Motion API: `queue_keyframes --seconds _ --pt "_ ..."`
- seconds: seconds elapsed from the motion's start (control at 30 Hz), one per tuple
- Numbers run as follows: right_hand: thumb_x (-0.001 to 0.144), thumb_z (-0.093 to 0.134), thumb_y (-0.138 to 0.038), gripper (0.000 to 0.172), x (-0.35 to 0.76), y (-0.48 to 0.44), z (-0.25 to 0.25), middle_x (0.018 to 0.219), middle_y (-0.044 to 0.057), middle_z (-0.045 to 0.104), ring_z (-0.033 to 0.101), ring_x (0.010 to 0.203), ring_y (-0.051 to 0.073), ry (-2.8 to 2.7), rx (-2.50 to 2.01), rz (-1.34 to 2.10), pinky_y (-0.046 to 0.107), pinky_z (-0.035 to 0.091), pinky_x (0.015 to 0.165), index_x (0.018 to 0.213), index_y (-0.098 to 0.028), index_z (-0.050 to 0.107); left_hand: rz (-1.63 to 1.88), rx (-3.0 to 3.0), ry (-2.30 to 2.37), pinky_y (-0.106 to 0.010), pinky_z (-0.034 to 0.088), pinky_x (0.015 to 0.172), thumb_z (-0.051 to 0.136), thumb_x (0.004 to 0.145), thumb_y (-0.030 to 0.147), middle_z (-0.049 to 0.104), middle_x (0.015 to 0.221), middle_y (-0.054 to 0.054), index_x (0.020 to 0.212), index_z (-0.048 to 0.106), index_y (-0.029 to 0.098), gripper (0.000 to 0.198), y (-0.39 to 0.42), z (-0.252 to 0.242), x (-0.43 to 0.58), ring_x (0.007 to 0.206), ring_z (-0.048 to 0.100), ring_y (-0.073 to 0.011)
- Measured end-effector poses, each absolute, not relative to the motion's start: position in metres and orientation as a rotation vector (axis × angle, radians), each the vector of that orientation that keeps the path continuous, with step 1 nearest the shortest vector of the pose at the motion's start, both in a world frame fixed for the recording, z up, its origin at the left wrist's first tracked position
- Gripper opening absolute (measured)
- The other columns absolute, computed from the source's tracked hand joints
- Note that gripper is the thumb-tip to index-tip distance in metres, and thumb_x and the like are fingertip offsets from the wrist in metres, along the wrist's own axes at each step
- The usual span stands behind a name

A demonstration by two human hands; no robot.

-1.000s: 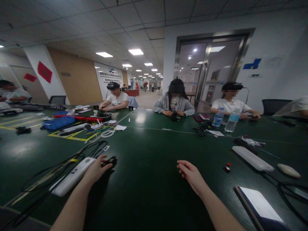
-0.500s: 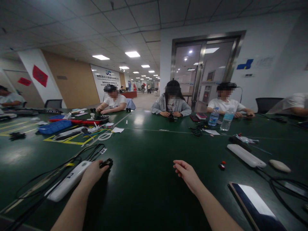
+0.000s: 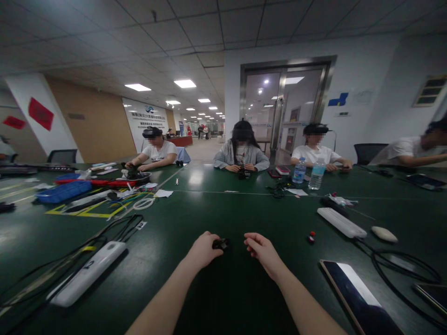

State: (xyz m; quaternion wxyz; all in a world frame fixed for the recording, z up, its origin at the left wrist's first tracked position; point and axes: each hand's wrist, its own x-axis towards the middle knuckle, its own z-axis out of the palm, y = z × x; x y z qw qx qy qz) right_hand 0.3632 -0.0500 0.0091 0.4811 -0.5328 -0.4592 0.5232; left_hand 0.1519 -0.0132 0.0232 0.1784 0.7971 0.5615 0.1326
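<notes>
Head: black part [image 3: 221, 243] in left hand [image 3: 204, 249]

Green table [image 3: 216, 204] spanning the frame. Lower left: white power strip [image 3: 87, 274] with black cables [image 3: 115, 228]. Middle left: blue tray [image 3: 63, 190] near yellow tape marks [image 3: 87, 211]. Right of centre: second power strip [image 3: 341, 222], pale oval mouse [image 3: 384, 234], two water bottles [image 3: 299, 170]. Lower right: dark tablet [image 3: 356, 298]. Background: three seated persons [image 3: 240, 156], glass door [image 3: 282, 111].

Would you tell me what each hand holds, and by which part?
Left hand pinches a small black part by its left end; right hand holds nothing.
</notes>
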Motion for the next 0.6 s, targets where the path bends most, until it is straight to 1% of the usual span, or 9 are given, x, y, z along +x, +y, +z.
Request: queue_keyframes --seconds 0.1,0.23,0.4,0.47,0.6 --pt "0.072 0.053 -0.032 0.026 0.365 -0.049 0.01 0.085 0.003 0.06 0.053 0.071 0.015 -1.192 -1.327 1.211 0.028 0.041 0.061 0.094 -0.021 0.06 0.355 2.269 1.404 -0.027 0.04 0.073 0.058 0.066 0.038 0.054 0.097 -0.001 0.099 0.059 0.027 0.035 -0.02 0.022 0.172 0.086 0.053 -0.017" --pt "0.069 0.057 -0.028 0.027 0.366 -0.054 0.019 0.09 0.003 0.06 0.053 0.083 0.018 -1.538 -1.381 1.026 0.031 0.041 0.073 0.096 -0.021 0.06 0.423 2.27 1.236 -0.028 0.039 0.08 0.057 0.069 0.038 0.053 0.105 0.0 0.108 0.052 0.028 0.041 -0.026 0.015 0.178 0.094 0.05 -0.0173" --pt "0.066 0.061 -0.031 0.029 0.36 -0.064 0.028 0.102 0.0 0.056 0.049 0.096 0.021 -1.865 -1.385 0.961 0.034 0.039 0.08 0.095 -0.027 0.061 0.508 2.277 1.146 -0.03 0.037 0.086 0.056 0.07 0.036 0.05 0.11 -0.002 0.113 0.048 0.026 0.045 -0.028 0.009 0.173 0.1 0.046 -0.0185" --pt "0.065 0.062 -0.03 0.029 0.358 -0.065 0.028 0.102 0.0 0.055 0.049 0.098 0.021 -1.904 -1.39 0.941 0.034 0.038 0.082 0.094 -0.026 0.061 0.5 2.266 1.107 -0.029 0.037 0.086 0.055 0.071 0.036 0.048 0.111 -0.003 0.113 0.049 0.025 0.045 -0.029 0.01 0.172 0.1 0.046 -0.0184" --pt "0.066 0.061 -0.029 0.026 0.356 -0.064 0.025 0.1 0.0 0.055 0.049 0.096 0.02 -1.942 -1.44 0.889 0.033 0.038 0.081 0.092 -0.026 0.061 0.461 2.233 1.057 -0.028 0.039 0.082 0.054 0.072 0.04 0.046 0.11 -0.003 0.111 0.051 0.024 0.042 -0.03 0.015 0.17 0.097 0.047 -0.0175"
